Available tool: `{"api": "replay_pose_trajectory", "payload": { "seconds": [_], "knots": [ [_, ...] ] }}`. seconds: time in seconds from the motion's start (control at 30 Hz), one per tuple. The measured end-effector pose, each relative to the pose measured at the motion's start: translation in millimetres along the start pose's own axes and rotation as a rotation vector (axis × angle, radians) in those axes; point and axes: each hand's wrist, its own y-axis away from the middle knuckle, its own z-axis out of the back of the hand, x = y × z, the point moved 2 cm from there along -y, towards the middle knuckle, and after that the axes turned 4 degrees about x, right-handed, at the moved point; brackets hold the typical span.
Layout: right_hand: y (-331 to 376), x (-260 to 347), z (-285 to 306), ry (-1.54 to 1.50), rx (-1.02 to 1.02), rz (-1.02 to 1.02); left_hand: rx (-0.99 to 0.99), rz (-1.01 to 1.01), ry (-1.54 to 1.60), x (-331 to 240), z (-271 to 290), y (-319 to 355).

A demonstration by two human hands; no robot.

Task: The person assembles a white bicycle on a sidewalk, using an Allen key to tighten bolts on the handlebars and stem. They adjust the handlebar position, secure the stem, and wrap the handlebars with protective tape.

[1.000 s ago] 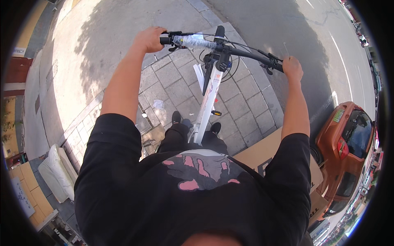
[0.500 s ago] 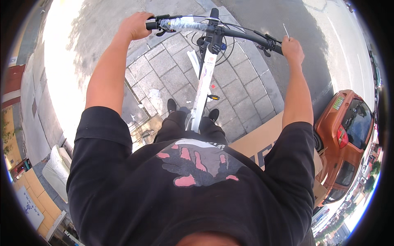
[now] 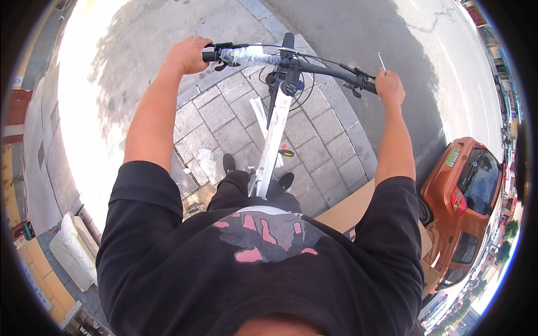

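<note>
Both hands close on the ends of the handlebar (image 3: pixel 291 63); brake levers (image 3: pixel 354 78) and cables (image 3: pixel 314 59) crowd the bar just inboard of the fingers. Beyond the knuckles lies bare paving (image 3: pixel 224 112). An orange car (image 3: pixel 465 196) stands well below the right hand (image 3: pixel 390 87), outboard of it.

We note a black short-sleeved T-shirt (image 3: pixel 263 280), loose, with the sleeves ending above the elbows; both forearms are bare down to the fingers. The shirt front carries a printed hand shape (image 3: pixel 263 238) in grey with pink patches along its fingers and palm. Below the shirt we see black trousers (image 3: pixel 246 190) and dark shoes (image 3: pixel 228 163), one either side. On the left hand (image 3: pixel 188 55) and right hand (image 3: pixel 390 87) we see no gloves, rings or watch.
</note>
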Motion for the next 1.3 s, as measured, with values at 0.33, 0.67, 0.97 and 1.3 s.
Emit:
{"api": "replay_pose_trajectory", "payload": {
  "seconds": [0.33, 0.67, 0.97, 1.3],
  "knots": [
    [-47, 28, 3, 0.007, -0.012, 0.005, -0.082, -0.098, 0.085, 18, 4, -45],
    [-62, 23, 2, 0.015, -0.053, 0.043, 0.050, 0.004, 0.047, 6, 19, -56],
    [64, 52, 15, -0.614, -0.229, 0.329, 0.074, 0.027, 0.080, -4, 16, -56],
    [165, 93, -116, -0.721, 0.115, 0.635, -0.004, -0.022, 0.035, -3, 16, -53]
  ]
}}
